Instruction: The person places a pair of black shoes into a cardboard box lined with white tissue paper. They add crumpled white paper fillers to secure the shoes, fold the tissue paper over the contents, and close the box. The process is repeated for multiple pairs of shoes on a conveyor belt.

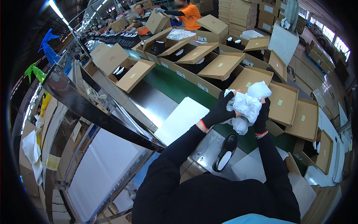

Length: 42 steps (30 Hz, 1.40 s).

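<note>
Both of my hands, in black fingerless gloves, grip crumpled white tissue paper (pixel 247 106) above the green conveyor belt. My left hand (pixel 220 110) has its fingers curled on the bundle's left side. On the other side, my right hand (pixel 262 114) presses against it. Whether anything is wrapped inside the paper I cannot tell. Below the hands a black shoe (pixel 226 152) with a white insole lies on the metal edge of the line. To the left of my left forearm rests a stack of white paper sheets (pixel 182 121).
Open brown shoe boxes (pixel 222 66) line the green belt (pixel 158 80); several hold black shoes. A dark curved bar (pixel 100 112) and a rack with white sheets (pixel 100 168) stand at my left. Farther up, a person in an orange shirt (pixel 190 16) handles boxes beside another person.
</note>
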Motion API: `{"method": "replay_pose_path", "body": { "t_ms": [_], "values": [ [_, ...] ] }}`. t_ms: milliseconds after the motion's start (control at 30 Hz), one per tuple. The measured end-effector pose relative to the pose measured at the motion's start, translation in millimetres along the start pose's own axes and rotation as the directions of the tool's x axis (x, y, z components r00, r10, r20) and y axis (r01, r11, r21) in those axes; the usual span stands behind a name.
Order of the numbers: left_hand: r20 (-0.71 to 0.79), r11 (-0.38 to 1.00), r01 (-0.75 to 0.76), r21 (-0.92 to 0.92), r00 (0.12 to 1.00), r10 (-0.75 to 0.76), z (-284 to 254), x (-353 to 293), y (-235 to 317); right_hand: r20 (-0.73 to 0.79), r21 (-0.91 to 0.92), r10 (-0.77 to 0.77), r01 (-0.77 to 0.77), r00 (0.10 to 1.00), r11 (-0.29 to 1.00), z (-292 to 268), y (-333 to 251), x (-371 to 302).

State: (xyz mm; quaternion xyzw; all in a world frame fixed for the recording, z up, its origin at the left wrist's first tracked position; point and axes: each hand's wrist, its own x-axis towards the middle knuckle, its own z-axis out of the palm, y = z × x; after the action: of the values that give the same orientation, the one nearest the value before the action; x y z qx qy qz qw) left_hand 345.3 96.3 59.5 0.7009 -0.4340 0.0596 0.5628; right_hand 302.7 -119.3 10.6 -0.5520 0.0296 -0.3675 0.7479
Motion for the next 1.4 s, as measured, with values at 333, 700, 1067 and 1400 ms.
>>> {"method": "replay_pose_path", "body": {
  "t_ms": [333,700,1067,1400],
  "values": [
    [-0.073,0.976,0.176,0.128,0.983,-0.168,-4,19,-35,0.263,-0.555,-0.362,0.447,0.894,0.702,-11,38,42],
    [-0.103,0.920,0.020,0.392,0.994,0.022,4,30,-25,0.258,-0.567,-0.408,0.479,0.876,0.670,-22,52,39],
    [-0.129,0.968,-0.012,0.251,0.991,0.046,8,19,-28,0.324,0.217,0.263,-0.342,0.909,0.914,25,3,3],
    [-0.160,0.995,0.098,-0.012,0.982,-0.099,11,-5,8,0.360,-0.017,0.013,-0.007,0.933,1.000,26,-4,-23]
  ]
}}
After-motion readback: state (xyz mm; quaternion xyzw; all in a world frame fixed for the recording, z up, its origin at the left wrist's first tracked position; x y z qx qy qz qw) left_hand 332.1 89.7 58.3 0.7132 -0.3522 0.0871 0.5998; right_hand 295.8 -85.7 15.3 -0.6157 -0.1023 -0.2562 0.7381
